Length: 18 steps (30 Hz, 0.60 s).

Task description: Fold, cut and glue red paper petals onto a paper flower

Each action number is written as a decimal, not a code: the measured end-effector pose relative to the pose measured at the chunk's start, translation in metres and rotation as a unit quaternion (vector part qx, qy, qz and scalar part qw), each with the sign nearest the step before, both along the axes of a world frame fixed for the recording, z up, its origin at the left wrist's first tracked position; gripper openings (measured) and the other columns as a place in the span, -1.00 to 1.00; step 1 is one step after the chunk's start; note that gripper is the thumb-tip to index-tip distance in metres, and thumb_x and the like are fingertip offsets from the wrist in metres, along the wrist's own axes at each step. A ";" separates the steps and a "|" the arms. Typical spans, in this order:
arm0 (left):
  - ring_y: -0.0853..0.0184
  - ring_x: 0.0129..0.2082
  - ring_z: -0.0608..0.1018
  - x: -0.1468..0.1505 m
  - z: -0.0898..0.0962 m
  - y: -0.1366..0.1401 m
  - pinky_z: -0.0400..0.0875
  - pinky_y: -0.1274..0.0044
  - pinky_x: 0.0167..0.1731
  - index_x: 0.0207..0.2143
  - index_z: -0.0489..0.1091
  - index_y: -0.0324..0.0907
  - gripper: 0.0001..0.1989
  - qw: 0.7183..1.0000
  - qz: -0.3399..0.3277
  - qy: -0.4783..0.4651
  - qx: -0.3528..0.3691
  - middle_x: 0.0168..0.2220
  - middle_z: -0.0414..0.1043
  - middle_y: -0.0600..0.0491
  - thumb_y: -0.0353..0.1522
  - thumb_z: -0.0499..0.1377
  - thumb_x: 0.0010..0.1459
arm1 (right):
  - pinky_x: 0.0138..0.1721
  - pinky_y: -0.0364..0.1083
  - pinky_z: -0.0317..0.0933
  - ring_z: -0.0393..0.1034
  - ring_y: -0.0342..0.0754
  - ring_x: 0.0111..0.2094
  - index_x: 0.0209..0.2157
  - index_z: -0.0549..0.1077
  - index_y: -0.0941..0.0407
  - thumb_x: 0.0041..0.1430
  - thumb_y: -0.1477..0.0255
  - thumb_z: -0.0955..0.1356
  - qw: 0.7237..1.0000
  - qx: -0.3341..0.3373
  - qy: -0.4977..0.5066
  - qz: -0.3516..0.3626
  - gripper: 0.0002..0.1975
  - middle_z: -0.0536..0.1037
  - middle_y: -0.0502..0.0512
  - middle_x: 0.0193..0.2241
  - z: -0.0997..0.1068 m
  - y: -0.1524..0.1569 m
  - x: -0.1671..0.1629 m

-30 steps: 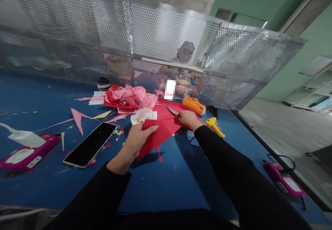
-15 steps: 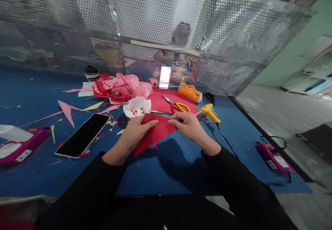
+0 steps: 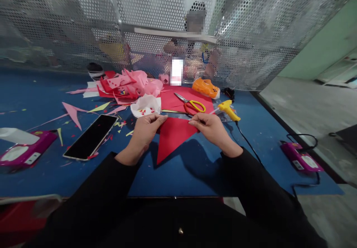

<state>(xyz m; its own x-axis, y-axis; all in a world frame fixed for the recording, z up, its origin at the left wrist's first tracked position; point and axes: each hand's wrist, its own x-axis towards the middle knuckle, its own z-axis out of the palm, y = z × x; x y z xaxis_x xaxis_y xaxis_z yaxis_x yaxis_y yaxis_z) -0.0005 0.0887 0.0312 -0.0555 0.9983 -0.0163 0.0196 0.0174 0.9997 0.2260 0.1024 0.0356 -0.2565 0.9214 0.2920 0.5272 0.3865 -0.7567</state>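
A red paper triangle [image 3: 174, 136] hangs between my hands just above the blue table, one point toward me. My left hand [image 3: 145, 134] pinches its upper left corner between thumb and fingers. At the right corner, my right hand [image 3: 210, 129] grips the paper in a pinch. Just beyond my hands lie scissors [image 3: 192, 104] with yellow and red handles, resting on a red paper sheet [image 3: 170, 98]. A white paper-lined bowl [image 3: 143, 108] with small red and yellow bits stands behind my left hand. The yellow glue gun [image 3: 229, 110] lies beyond my right hand.
Pink and red paper scraps [image 3: 131, 86] pile up at the back left. A phone [image 3: 92, 136] lies left, near a purple power strip [image 3: 30, 153]. Another purple strip [image 3: 302, 156] is at the right edge. An orange packet [image 3: 206, 88] lies near the perforated screen [image 3: 156, 13].
My hands have moved farther apart, and the red paper is now spread out with its lower point swung to the right. The view has tilted downward slightly.
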 end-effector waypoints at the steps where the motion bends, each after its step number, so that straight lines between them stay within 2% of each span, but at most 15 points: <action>1: 0.46 -0.58 0.37 0.001 0.000 0.000 0.27 0.60 -0.53 -0.50 0.50 -0.21 -0.66 1.000 -0.018 -0.003 -0.010 -0.57 0.42 0.12 -0.10 0.39 -0.07 | -0.49 -0.15 -0.01 0.10 -0.19 -0.57 -0.49 0.42 0.10 0.18 0.29 0.35 1.000 0.011 0.004 -0.010 -0.77 0.30 -0.12 -0.65 0.000 0.001 0.002; 4: 0.45 -0.59 0.38 0.002 -0.002 -0.001 0.26 0.60 -0.55 -0.54 0.49 -0.21 -0.65 0.998 -0.056 0.021 -0.036 -0.58 0.44 0.10 -0.11 0.41 -0.10 | -0.48 -0.14 0.01 0.09 -0.18 -0.57 -0.51 0.38 0.09 0.18 0.29 0.35 0.999 0.038 0.011 -0.036 -0.76 0.28 -0.12 -0.65 0.000 0.002 0.005; 9: 0.47 -0.61 0.35 0.003 -0.002 -0.001 0.21 0.60 -0.58 -0.58 0.47 -0.20 -0.67 0.999 -0.023 0.036 -0.026 -0.62 0.41 0.13 -0.14 0.41 -0.08 | -0.48 -0.14 0.03 0.12 -0.18 -0.58 -0.53 0.37 0.09 0.18 0.27 0.35 0.996 0.052 0.033 -0.057 -0.74 0.30 -0.12 -0.66 0.001 0.003 0.009; 14: 0.38 -0.64 0.46 0.007 0.004 -0.004 0.24 0.55 -0.60 -0.57 0.48 -0.19 -0.75 0.988 -0.124 0.052 -0.080 -0.58 0.52 -0.01 -0.22 0.37 -0.01 | -0.47 -0.14 0.04 0.16 -0.18 -0.58 -0.57 0.35 0.09 0.16 0.32 0.34 0.986 0.090 0.070 -0.123 -0.74 0.32 -0.11 -0.68 0.001 0.007 0.016; 16: 0.41 -0.68 0.42 0.007 0.005 -0.004 0.20 0.55 -0.63 -0.62 0.45 -0.18 -0.71 0.989 -0.114 0.067 -0.067 -0.62 0.49 -0.02 -0.22 0.34 0.02 | -0.47 -0.14 0.04 0.15 -0.19 -0.58 -0.58 0.35 0.09 0.17 0.32 0.35 0.984 0.094 0.075 -0.128 -0.73 0.32 -0.11 -0.67 0.002 0.008 0.018; 18: 0.42 -0.69 0.39 0.003 0.004 -0.002 0.17 0.55 -0.64 -0.62 0.43 -0.17 -0.67 0.994 -0.072 0.065 -0.048 -0.63 0.46 0.01 -0.16 0.31 0.06 | -0.48 -0.14 0.05 0.16 -0.19 -0.59 -0.57 0.37 0.09 0.17 0.32 0.35 0.980 0.101 0.088 -0.147 -0.74 0.32 -0.11 -0.68 0.003 0.009 0.020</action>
